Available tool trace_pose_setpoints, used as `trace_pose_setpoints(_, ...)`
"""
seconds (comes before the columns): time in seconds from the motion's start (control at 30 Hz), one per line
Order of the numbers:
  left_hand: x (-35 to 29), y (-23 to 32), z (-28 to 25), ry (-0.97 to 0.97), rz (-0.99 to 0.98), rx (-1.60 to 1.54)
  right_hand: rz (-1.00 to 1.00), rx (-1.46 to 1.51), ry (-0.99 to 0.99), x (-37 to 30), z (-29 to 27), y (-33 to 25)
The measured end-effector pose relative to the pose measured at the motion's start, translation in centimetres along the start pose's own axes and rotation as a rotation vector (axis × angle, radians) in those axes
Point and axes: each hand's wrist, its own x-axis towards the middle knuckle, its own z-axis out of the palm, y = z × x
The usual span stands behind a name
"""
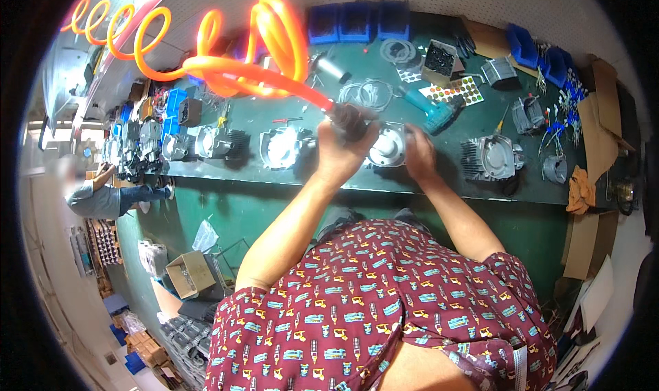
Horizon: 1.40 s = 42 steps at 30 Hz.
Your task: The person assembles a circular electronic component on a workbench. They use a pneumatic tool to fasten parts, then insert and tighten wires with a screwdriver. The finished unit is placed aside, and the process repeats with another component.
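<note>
My left hand (pixel 338 155) is wrapped round a dark pneumatic driver (pixel 350 121), which is smeared by motion. An orange coiled air hose (pixel 274 82) runs from it to the upper left. The driver is above the left side of a pale metal motor housing (pixel 388 146) with a round raised centre, near the bench's front edge. Against that housing's right side, my right hand (pixel 420 156) grips with bent fingers. The tip of the driver is hidden, so I cannot tell whether it touches the housing.
Other metal housings stand on the green bench, one to the left (pixel 281 147), a finned one to the right (pixel 493 158). A teal power drill (pixel 439 113) lies behind my right hand. Blue bins (pixel 353 23) line the back. Another person (pixel 103 195) is far left.
</note>
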Motion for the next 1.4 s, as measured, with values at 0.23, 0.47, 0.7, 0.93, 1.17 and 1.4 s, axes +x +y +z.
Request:
trace_pose_setpoints(0.23, 0.0, 3.7, -6.6, 0.054, 0.045, -0.072, -0.137, -0.169, 0.07, 0.5, -1.4, -0.6)
trace_pose_setpoints(0.47, 1.3, 1.9, -21.4, 0.149, 0.29, 0.049, -0.277, -0.309, 0.366, -0.3, 1.6, -10.9)
trace_pose_setpoints(0.7, 2.1, -3.8, -25.2, 0.218, 0.27, -0.126, -0.08, 0.011, -0.029, -0.7, 18.2, -14.6)
trace_pose_setpoints(0.93, 1.9, -6.0, -26.3, 0.263, 0.249, -0.212, 0.053, 0.051, -0.141, -1.2, 22.1, -14.2)
trace_pose_setpoints(1.17, 1.8, -6.0, -26.3, 0.198, 0.297, -0.186, -0.004, -0.04, -0.142, -1.4, 22.1, -13.8)
trace_pose_setpoints(1.4, 1.0, -5.9, -25.7, -0.105, 0.412, -0.009, 0.017, -0.059, -0.14, -1.3, 22.0, -13.6)
